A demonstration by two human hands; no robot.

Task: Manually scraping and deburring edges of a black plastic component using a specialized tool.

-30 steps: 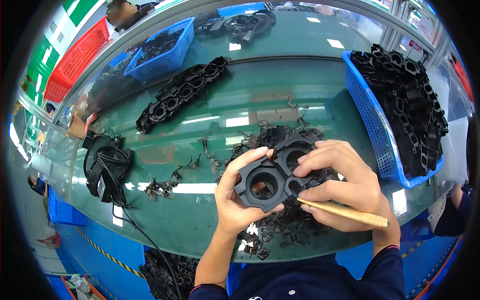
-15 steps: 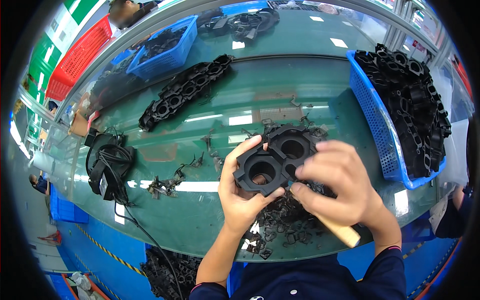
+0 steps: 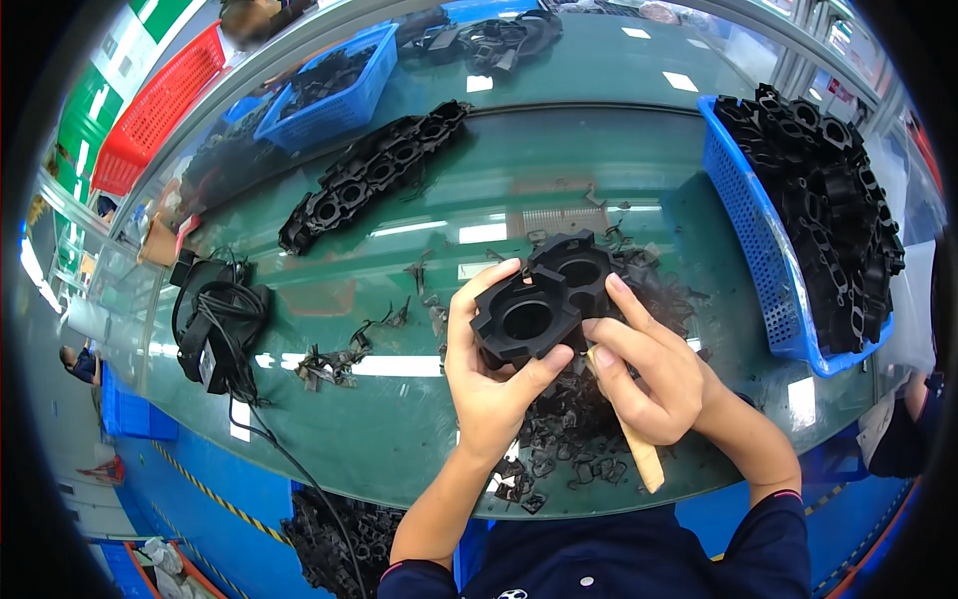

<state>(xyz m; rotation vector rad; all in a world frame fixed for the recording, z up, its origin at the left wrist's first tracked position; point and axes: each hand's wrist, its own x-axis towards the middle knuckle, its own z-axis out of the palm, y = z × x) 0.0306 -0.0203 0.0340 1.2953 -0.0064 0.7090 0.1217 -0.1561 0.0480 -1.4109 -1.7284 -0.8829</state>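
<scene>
Head view: a black moulded part with two round openings, held in both hands' reach above a green glossy table.
The left hand (image 3: 489,394) grips the black moulded part (image 3: 561,296) from its left side, thumb along the near edge; the right hand (image 3: 654,384) is curled around a tan stick-like handle (image 3: 642,454), fingertips at the part's right edge. Small black scraps (image 3: 589,439) lie below on the green glossy table (image 3: 559,150); a blue perforated plastic basket (image 3: 743,230) stands at right.

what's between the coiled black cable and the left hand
Mainly a clump of black scraps on the green tabletop, as the head view shows.
</scene>
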